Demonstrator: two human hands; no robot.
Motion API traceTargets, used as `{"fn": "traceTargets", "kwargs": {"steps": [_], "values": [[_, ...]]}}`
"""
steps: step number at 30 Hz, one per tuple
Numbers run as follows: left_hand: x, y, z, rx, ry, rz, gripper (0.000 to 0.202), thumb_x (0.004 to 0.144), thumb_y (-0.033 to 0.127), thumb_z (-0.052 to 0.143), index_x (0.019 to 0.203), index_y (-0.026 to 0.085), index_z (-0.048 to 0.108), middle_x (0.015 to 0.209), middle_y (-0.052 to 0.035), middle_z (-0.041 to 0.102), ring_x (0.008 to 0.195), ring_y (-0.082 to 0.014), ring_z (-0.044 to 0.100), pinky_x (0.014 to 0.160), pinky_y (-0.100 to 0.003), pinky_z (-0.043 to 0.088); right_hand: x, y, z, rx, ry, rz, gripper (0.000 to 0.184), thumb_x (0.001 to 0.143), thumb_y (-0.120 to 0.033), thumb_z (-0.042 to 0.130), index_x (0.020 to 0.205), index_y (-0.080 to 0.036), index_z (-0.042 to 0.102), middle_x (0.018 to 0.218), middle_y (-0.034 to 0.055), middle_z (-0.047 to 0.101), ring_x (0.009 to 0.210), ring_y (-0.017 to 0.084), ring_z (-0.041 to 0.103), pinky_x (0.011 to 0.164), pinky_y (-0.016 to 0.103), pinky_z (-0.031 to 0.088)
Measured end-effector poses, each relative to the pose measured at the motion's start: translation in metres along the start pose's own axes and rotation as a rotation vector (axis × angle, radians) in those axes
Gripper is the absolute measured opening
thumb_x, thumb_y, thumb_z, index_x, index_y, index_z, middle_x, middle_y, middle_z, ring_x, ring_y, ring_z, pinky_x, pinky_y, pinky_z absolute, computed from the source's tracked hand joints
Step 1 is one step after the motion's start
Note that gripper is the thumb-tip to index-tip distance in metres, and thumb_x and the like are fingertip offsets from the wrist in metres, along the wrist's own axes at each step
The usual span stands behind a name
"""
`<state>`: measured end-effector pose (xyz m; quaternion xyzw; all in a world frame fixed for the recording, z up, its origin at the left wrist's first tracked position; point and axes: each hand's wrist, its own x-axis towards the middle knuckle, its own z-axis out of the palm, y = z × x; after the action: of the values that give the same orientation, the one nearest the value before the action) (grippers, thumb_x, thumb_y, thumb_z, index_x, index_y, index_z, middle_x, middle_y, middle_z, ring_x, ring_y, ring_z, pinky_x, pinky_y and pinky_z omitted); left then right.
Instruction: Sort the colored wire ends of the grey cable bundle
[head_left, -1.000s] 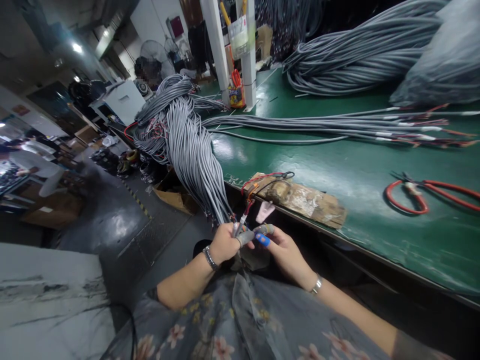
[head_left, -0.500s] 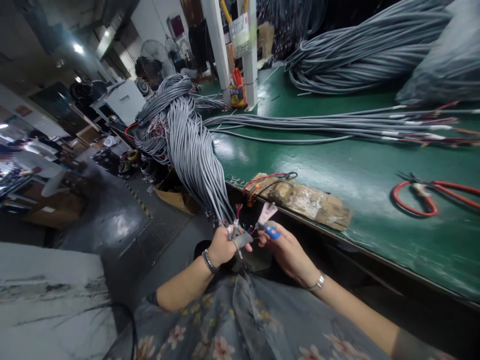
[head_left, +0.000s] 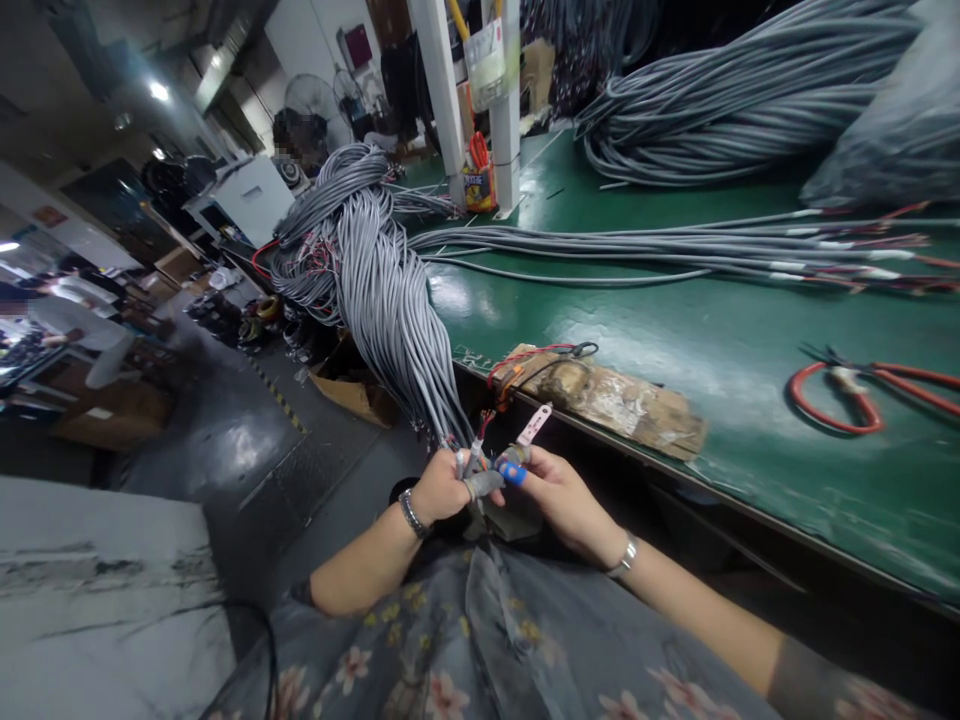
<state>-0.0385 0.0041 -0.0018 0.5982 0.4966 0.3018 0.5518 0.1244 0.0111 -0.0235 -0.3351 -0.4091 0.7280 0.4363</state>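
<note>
My left hand (head_left: 444,488) is closed around the stripped ends of several grey cables (head_left: 471,462), with tape on one finger. Red and other thin coloured wires (head_left: 486,420) stick out beside it. Right against it, my right hand (head_left: 564,495) is closed on a small pale pink tool (head_left: 535,425) with red marks, whose far end points up and away. Blue tape wraps my right thumb. The tool's working end and the wire it meets are hidden between my fingers. The grey cables run up to a big bundle (head_left: 390,290) draped over the bench edge.
On the green bench (head_left: 637,330) lie a worn wooden board (head_left: 600,400) with red wire, orange-handled pliers (head_left: 836,395), and a row of cables (head_left: 600,245). A large cable coil (head_left: 720,110) sits behind. A white post (head_left: 506,120) rises from the bench. Other people work far left.
My right hand has moved slightly left, against the left hand. The pink tool showed two spread arms before; now it appears as one narrow strip. The left hand still grips the cables.
</note>
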Motion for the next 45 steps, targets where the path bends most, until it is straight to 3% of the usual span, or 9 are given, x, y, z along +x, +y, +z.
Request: {"fn": "traceTargets", "kwargs": {"steps": [7,12,20,25,32,37,39,42,45], "values": [[-0.003,-0.001,0.012,-0.055,0.225,0.039,0.045,0.072,0.055,0.068,0.055,0.013,0.066,0.052,-0.0051,0.062,0.051,-0.0118,0.052,0.054,-0.023,0.042,0.001,-0.001,0.006,-0.007,0.119,0.026,0.043,0.058,-0.057,0.079,0.065,-0.02,0.059,0.05,-0.0021,0.057,0.047,0.01,0.04,0.047,0.025,0.032],[0.0,0.002,0.016,-0.078,0.295,0.065,0.049,0.073,0.057,0.066,0.05,0.014,0.063,0.05,-0.0053,0.061,0.052,-0.0127,0.054,0.054,-0.023,0.043,0.001,-0.004,0.008,0.03,0.172,0.055,0.043,0.054,-0.055,0.08,0.063,-0.019,0.057,0.049,-0.0035,0.054,0.046,0.01,0.04,0.047,0.025,0.032],[0.001,-0.004,0.015,-0.006,0.247,0.063,0.047,0.075,0.054,0.065,0.05,0.014,0.062,0.052,-0.0052,0.061,0.052,-0.0123,0.053,0.057,-0.024,0.044,0.006,-0.005,0.009,0.043,0.08,0.069,0.043,0.058,-0.056,0.077,0.073,-0.018,0.062,0.048,-0.0022,0.057,0.047,0.012,0.044,0.048,0.026,0.033],[0.001,-0.003,0.016,-0.002,0.264,0.039,0.048,0.073,0.057,0.066,0.052,0.014,0.062,0.051,-0.0051,0.061,0.05,-0.0117,0.051,0.055,-0.024,0.042,0.008,-0.004,0.009,0.02,0.144,0.0,0.041,0.056,-0.054,0.079,0.066,-0.018,0.062,0.05,-0.0027,0.057,0.05,0.011,0.044,0.051,0.026,0.034],[0.002,0.001,0.019,-0.072,0.312,0.057,0.049,0.071,0.057,0.068,0.047,0.014,0.061,0.049,-0.0044,0.059,0.051,-0.0118,0.051,0.053,-0.024,0.041,0.006,0.002,0.013,0.099,0.151,0.01,0.04,0.062,-0.054,0.077,0.067,-0.019,0.059,0.046,-0.004,0.054,0.046,0.01,0.043,0.048,0.025,0.032],[0.0,0.001,0.016,-0.122,0.312,0.041,0.044,0.072,0.053,0.068,0.051,0.014,0.062,0.05,-0.0043,0.062,0.049,-0.0116,0.053,0.053,-0.024,0.041,0.003,0.01,-0.009,0.195,0.04,0.042,0.034,0.062,-0.043,0.081,0.084,-0.019,0.069,0.07,0.0006,0.064,0.06,0.013,0.053,0.06,0.028,0.043],[-0.001,0.001,0.015,-0.151,0.309,0.024,0.042,0.072,0.053,0.068,0.056,0.014,0.064,0.049,-0.004,0.063,0.046,-0.0113,0.052,0.051,-0.024,0.04,0.003,0.011,-0.022,0.26,0.043,0.057,0.033,0.066,-0.047,0.078,0.085,-0.021,0.071,0.079,0.0034,0.067,0.068,0.015,0.057,0.066,0.03,0.047],[-0.002,0.005,0.016,-0.196,0.244,0.025,0.041,0.072,0.053,0.068,0.061,0.014,0.066,0.05,-0.0041,0.064,0.044,-0.0113,0.052,0.05,-0.024,0.039,0.009,0.006,-0.036,0.33,0.071,0.09,0.043,0.069,-0.062,0.069,0.08,-0.021,0.071,0.077,0.0045,0.067,0.068,0.016,0.059,0.064,0.03,0.049],[0.002,0.014,0.021,-0.172,0.158,0.036,0.042,0.071,0.053,0.069,0.06,0.013,0.065,0.051,-0.0052,0.064,0.049,-0.0125,0.055,0.055,-0.025,0.041,0.017,-0.004,-0.036,0.312,0.014,0.095,0.047,0.064,-0.063,0.073,0.082,-0.021,0.071,0.07,0.0025,0.064,0.06,0.014,0.055,0.058,0.028,0.048]]}}
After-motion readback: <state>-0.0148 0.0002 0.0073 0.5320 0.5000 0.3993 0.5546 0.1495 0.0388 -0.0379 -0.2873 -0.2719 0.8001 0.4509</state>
